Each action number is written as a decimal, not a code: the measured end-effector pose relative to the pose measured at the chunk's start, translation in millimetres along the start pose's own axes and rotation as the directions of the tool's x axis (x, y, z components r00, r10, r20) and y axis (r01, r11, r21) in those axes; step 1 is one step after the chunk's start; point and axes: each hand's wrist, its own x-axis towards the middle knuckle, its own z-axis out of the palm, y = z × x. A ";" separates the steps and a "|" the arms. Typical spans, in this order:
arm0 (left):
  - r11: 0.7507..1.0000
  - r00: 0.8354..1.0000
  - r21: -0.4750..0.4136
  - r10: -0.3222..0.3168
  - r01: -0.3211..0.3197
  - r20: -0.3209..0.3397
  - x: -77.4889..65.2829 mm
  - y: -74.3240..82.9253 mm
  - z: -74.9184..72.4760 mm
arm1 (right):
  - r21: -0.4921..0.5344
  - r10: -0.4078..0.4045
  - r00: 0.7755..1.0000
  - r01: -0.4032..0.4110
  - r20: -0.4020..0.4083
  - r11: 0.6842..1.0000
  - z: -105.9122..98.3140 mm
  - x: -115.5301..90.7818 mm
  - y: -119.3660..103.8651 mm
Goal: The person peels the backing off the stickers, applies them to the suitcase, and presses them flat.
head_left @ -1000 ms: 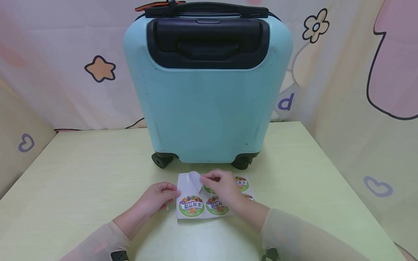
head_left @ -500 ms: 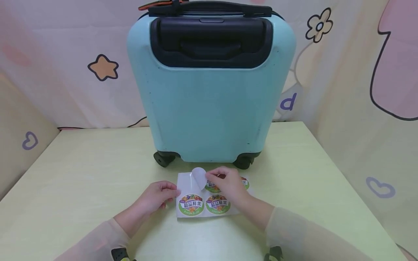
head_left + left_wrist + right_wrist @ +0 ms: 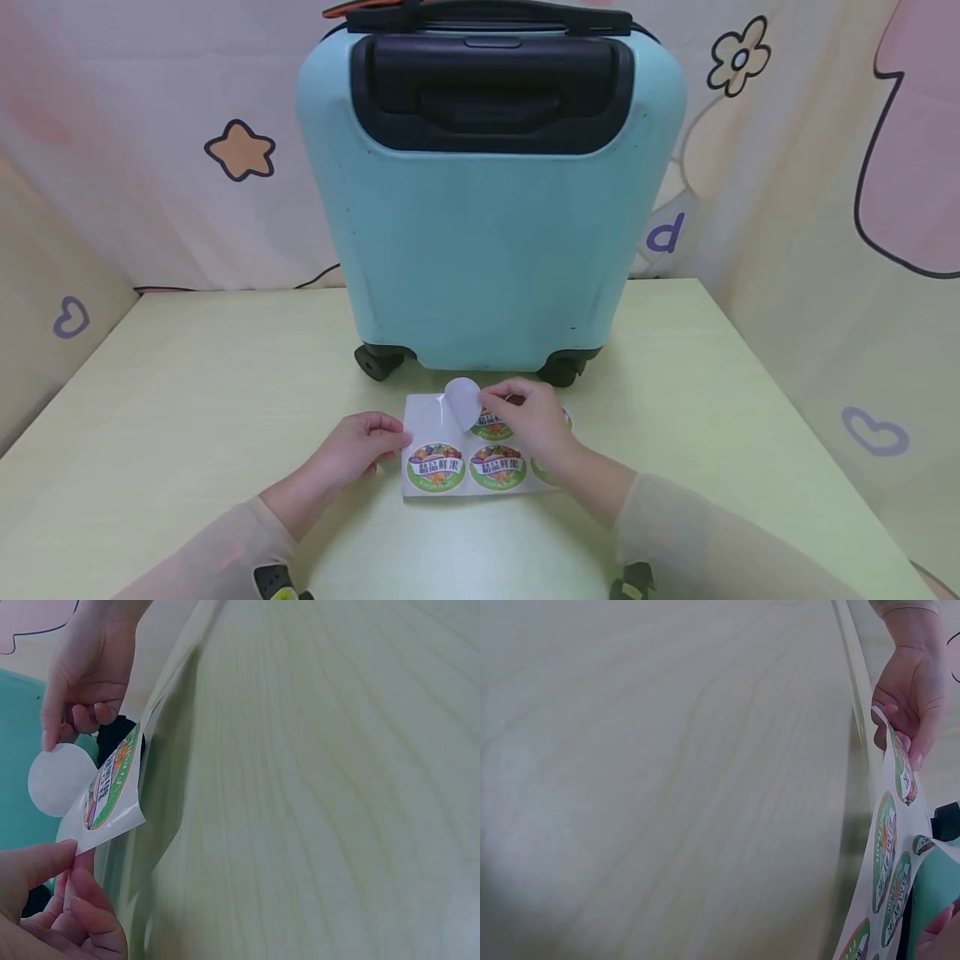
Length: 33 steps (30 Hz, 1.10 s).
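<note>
A white sheet of round fruit stickers [image 3: 459, 483] with green-rimmed prints is held up off the table. My left hand [image 3: 365, 446] pinches its left edge between thumb and fingers, as the left wrist view [image 3: 64, 900] also shows. My right hand [image 3: 528, 417] pinches the edge of one sticker [image 3: 463, 403], which is peeled partly back from the sheet's upper left, its white underside showing. In the left wrist view that sticker [image 3: 61, 780] still joins the sheet at its lower part. The right hand covers some of the sheet's right side in the head view.
A light blue suitcase [image 3: 487, 258] with black handle and wheels stands upright on the pale wood-grain table [image 3: 210, 375], just behind the sheet. Printed cloth [image 3: 150, 208] hangs behind and at both sides.
My right hand has moved slightly up and to the right, lifting the sticker further off the sheet. My left hand keeps its pinch on the sheet's edge. The head view has shifted slightly.
</note>
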 end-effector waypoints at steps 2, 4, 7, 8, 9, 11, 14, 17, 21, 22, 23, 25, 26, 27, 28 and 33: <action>1.000 1.000 0.003 -0.003 0.003 -0.002 0.3 -0.7 -0.2 | -0.015 0.001 1.000 -0.001 -0.006 1.000 -1.0 -0.2 -1.0; 1.000 1.000 0.003 -0.006 0.006 -0.003 0.9 -1.2 -0.2 | -0.015 -0.001 1.000 0.001 -0.012 1.000 -2.0 -0.2 -2.0; 1.000 1.000 0.008 -0.006 0.006 -0.003 2.0 -2.0 0.0 | 0.002 -0.008 1.000 0.008 -0.011 1.000 -3.6 0.0 -2.1; 1.000 1.000 0.011 -0.005 0.005 -0.005 2.2 -2.2 0.0 | 0.009 -0.009 1.000 0.009 -0.010 1.000 -4.1 0.2 -1.9; 1.000 1.000 0.016 -0.005 0.005 -0.007 2.4 -2.5 -0.1 | 0.012 -0.010 1.000 0.010 -0.010 1.000 -4.5 0.5 -1.5; 1.000 1.000 0.025 -0.003 0.003 -0.014 2.8 -2.9 -0.3 | 0.020 -0.003 1.000 0.003 -0.010 1.000 -5.8 1.0 -0.5; 0.999 1.000 0.038 0.004 -0.003 -0.021 2.8 -2.9 -1.0 | 0.027 -0.008 1.000 0.009 -0.016 1.000 -8.1 1.0 0.1; 0.999 1.000 0.051 0.017 -0.016 -0.024 2.0 -2.9 -1.7 | 0.029 -0.011 1.000 0.012 -0.016 1.000 -10.4 0.5 0.4; 0.997 0.999 0.070 0.031 -0.030 -0.025 0.2 -2.5 -2.5 | 0.038 -0.004 1.000 0.005 -0.007 0.999 -12.3 0.1 0.6; 0.997 0.999 0.074 0.037 -0.035 -0.021 -0.6 -2.4 -2.8 | 0.042 -0.005 1.000 0.005 -0.006 0.999 -12.6 0.1 0.7; 0.996 0.999 0.081 0.039 -0.038 -0.019 -0.8 -2.6 -3.0 | 0.045 -0.005 1.000 0.005 -0.005 0.999 -13.0 0.1 0.7; 0.993 0.999 0.107 0.049 -0.048 -0.010 -1.5 -2.8 -3.6 | 0.049 -0.008 1.000 0.008 -0.004 0.999 -13.7 0.3 1.4; 0.990 0.998 0.129 0.061 -0.059 -0.009 -2.0 -3.1 -4.2 | 0.050 -0.010 1.000 0.010 -0.002 0.999 -14.1 0.5 1.8; 0.986 0.997 0.147 0.080 -0.078 -0.009 -2.8 -3.4 -5.1 | 0.050 -0.011 1.000 0.011 -0.002 0.999 -14.4 0.3 1.5; 0.982 0.995 0.160 0.103 -0.100 -0.012 -3.7 -3.2 -5.8 | 0.050 -0.013 1.000 0.013 -0.001 0.999 -14.7 0.2 1.4; 0.965 0.973 0.153 0.222 -0.211 -0.060 -10.3 8.5 -4.3 | 0.021 -0.045 0.999 0.045 -0.007 0.999 -14.3 -1.0 -0.6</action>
